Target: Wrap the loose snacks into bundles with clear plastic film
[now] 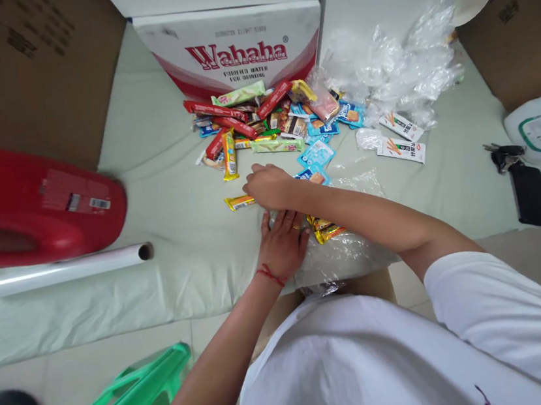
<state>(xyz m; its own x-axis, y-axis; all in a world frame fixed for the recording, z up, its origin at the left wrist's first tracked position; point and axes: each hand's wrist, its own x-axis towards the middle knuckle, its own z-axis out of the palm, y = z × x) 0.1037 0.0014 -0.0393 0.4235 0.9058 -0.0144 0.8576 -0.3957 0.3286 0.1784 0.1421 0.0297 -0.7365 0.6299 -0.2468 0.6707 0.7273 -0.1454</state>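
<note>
The right hand [271,186], its grip impossible to tell, hides one end of a snack bar [238,203] pointing left, long axis crosswise, while the left hand [283,245] has fingers extended.

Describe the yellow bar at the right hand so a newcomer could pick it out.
Start at the white Wahaha carton and come down past the snack heap at its foot. There a yellow bar meets the right hand. Unlike the lengthwise yellow bar above, it lies crosswise, apart from the heap.
</note>
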